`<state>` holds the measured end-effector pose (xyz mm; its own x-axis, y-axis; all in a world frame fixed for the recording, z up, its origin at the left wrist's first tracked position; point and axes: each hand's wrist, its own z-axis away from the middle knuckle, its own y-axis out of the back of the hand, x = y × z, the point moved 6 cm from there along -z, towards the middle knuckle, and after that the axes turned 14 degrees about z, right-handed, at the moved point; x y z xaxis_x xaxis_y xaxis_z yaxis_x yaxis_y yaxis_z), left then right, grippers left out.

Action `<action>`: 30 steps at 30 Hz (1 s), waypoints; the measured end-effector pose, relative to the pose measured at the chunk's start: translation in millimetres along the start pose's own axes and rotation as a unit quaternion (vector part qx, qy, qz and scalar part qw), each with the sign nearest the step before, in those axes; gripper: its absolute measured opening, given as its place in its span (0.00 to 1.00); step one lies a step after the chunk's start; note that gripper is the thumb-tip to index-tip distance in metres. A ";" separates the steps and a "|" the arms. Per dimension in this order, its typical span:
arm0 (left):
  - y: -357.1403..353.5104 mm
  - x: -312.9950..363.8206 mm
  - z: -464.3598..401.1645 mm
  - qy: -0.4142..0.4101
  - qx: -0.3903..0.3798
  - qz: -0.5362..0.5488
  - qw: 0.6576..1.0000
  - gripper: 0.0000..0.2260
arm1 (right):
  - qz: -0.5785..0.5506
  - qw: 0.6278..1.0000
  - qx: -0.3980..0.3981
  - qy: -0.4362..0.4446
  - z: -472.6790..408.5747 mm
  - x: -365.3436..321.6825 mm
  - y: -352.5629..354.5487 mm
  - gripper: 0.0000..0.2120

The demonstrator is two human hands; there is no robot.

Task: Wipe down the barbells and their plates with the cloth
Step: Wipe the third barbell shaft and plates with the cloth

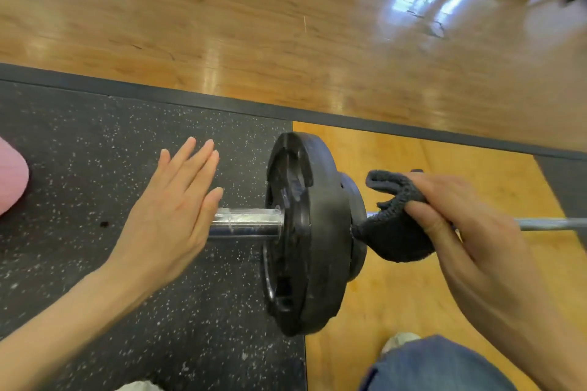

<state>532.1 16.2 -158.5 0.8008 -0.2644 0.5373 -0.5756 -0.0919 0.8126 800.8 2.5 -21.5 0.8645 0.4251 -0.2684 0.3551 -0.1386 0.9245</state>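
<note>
A barbell lies across the floor with a large black plate standing on edge and a smaller black plate behind it. Its chrome sleeve sticks out to the left, and the grey bar runs off to the right. My left hand is flat with straight fingers, its palm against the sleeve's end. My right hand grips a dark grey cloth wrapped around the bar just right of the small plate.
The plates stand at the seam between a black speckled rubber mat and a wooden platform panel. A glossy wood floor lies beyond a dark border strip. A pink object sits at far left. My jeans knee is at the bottom.
</note>
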 end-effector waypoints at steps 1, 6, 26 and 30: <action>1.8 -2.7 2.3 0.002 -0.002 -0.010 1.000 0.29 | 0.005 1.000 -0.002 0.010 -2.0 -9.4 3.7 0.13; 6.4 -17.5 13.2 0.035 0.015 -0.027 0.999 0.30 | 0.025 0.996 -0.031 0.084 -22.0 -48.6 -3.0 0.15; -58.2 -42.5 -0.3 0.073 -0.063 -0.019 0.995 0.31 | 0.221 0.974 -0.013 0.054 -18.8 -93.9 -160.2 0.15; -71.6 -50.1 -11.0 0.070 -0.094 -0.026 0.993 0.28 | 0.068 0.989 -0.083 -0.100 -12.8 -73.8 -212.6 0.18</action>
<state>535.0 46.5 -241.1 0.8515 -0.1276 0.5086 -0.5018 0.0831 0.8610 656.9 12.0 -194.8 0.9592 0.2257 -0.1702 0.1806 -0.0260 0.9832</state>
